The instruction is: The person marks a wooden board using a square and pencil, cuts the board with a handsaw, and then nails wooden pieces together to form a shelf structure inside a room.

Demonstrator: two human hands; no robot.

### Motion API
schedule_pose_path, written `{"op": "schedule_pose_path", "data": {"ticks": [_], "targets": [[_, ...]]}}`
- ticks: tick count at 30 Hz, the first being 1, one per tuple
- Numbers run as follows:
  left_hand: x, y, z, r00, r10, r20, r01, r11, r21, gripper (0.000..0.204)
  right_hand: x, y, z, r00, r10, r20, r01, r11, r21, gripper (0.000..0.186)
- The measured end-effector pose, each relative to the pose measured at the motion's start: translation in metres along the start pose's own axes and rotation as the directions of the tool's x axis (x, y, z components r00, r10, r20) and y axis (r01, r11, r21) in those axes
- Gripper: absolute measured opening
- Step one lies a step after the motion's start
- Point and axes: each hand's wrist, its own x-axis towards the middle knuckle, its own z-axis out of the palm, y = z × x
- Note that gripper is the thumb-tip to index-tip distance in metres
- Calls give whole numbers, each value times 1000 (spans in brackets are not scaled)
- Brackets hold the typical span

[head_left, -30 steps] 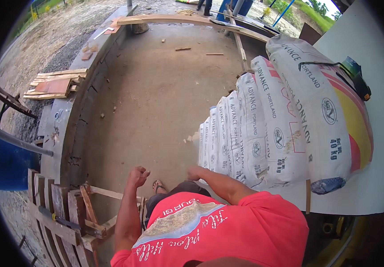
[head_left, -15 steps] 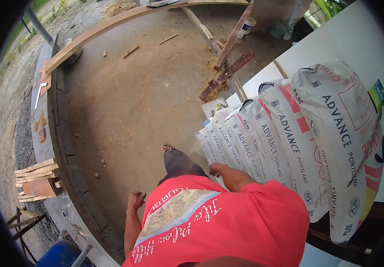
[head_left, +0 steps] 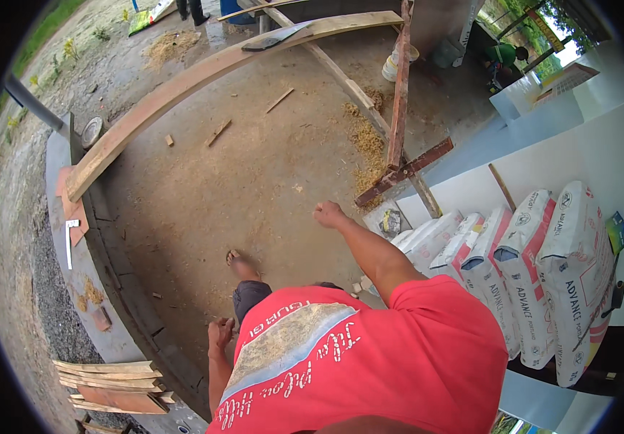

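Note:
My right hand (head_left: 329,215) is stretched out in front of me with its fingers curled in, and nothing shows in it. My left hand (head_left: 220,334) hangs by my left side, fingers loosely curled, with no object visible in it. To the right of my right arm stands a row of upright white and red cement bags (head_left: 498,286). Neither hand touches them. One bare foot (head_left: 239,265) shows on the concrete floor (head_left: 189,231) between my hands.
A long wooden beam (head_left: 203,76) spans the far side. Reddish boards (head_left: 398,101) cross a timber (head_left: 326,61) beside sawdust (head_left: 366,145). Wood strips (head_left: 109,376) lie on the low wall (head_left: 113,329) at left. A bucket (head_left: 396,65) and a crouching person (head_left: 506,56) are farther off.
My right hand has swung forward, away from beside the bags. The view has shifted, bringing the far beam lower and the bags farther right. My left hand still hangs by my side.

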Motion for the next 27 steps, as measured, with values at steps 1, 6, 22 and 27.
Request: {"op": "schedule_pose_path", "data": {"ticks": [1, 6, 22, 27], "targets": [[24, 8, -26, 1000, -10, -14, 10, 1000, -11, 37, 18, 7, 14, 999, 41, 35, -37, 994, -107, 33], [169, -6, -163, 999, 12, 52, -19, 991, 132, 34, 17, 24, 74, 855, -48, 517, 390, 716, -579, 28], [367, 99, -313, 987, -157, -12, 158, 979, 132, 38, 363, -180, 1, 837, 263, 480, -439, 846, 303, 9], [338, 119, -301, 943, -288, -165, 265, 953, -149, 42, 554, -282, -76, 880, 92, 466, -130, 990, 51, 11]]}}
